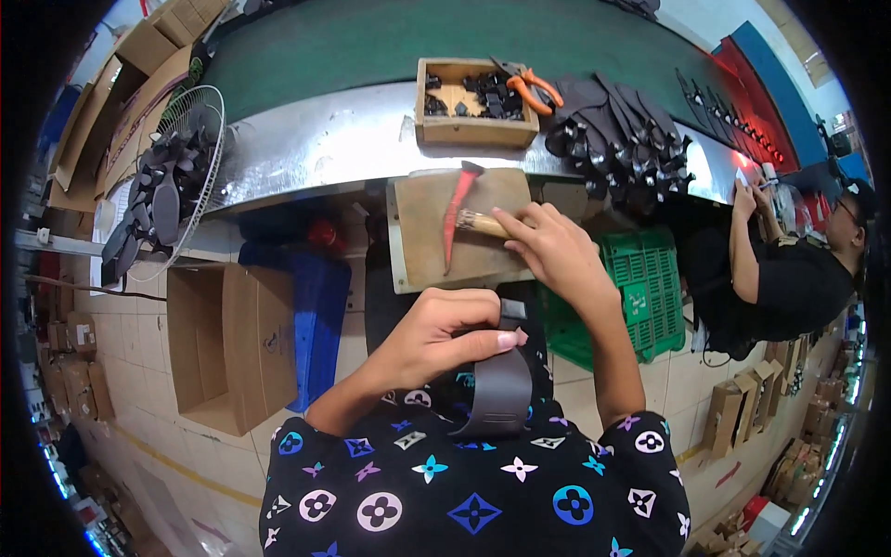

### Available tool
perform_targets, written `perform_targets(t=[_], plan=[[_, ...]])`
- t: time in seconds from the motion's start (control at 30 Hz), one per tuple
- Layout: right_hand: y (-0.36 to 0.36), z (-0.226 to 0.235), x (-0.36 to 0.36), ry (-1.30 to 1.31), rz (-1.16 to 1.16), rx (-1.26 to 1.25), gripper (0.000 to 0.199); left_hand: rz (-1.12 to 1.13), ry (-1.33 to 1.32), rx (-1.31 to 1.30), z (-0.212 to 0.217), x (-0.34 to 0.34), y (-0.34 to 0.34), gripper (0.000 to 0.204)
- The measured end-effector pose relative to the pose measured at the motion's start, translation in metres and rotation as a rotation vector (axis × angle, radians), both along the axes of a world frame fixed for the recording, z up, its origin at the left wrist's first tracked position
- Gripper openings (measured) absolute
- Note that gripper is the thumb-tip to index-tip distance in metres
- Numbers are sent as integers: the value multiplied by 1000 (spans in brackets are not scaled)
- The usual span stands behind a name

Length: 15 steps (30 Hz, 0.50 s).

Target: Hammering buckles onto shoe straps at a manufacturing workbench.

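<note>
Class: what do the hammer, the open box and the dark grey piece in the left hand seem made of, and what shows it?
Hammer head: seemingly painted metal, red with a dark end.
Hammer handle: likely wood, tan with darker marks.
Open box: apparently bare wood, dull pale brown with thick board edges.
Dark grey piece: matte and smoothly curved, perhaps rubber or plastic; uncertain.

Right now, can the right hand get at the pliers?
Probably yes: the right hand would need to release the hammer, but nothing covers the pliers lying across the edge of the box.
</note>
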State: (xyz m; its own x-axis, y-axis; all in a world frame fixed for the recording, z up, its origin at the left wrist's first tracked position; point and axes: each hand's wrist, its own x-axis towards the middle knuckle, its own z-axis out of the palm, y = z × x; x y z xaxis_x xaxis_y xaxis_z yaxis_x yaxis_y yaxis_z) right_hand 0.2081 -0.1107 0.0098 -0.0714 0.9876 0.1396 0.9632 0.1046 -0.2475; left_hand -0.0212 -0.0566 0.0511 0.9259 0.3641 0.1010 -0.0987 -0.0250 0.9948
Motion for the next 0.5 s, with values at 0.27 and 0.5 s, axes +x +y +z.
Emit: perform_targets(t=[0.27, 0.5], plan=[[-46, -3, -49, 1642, 201, -112, 62, -178, 280, -676, 17, 1, -10, 32], [-64, -11, -65, 1901, 175, -37, 59, -165, 252, -867, 6, 15, -34, 35]])
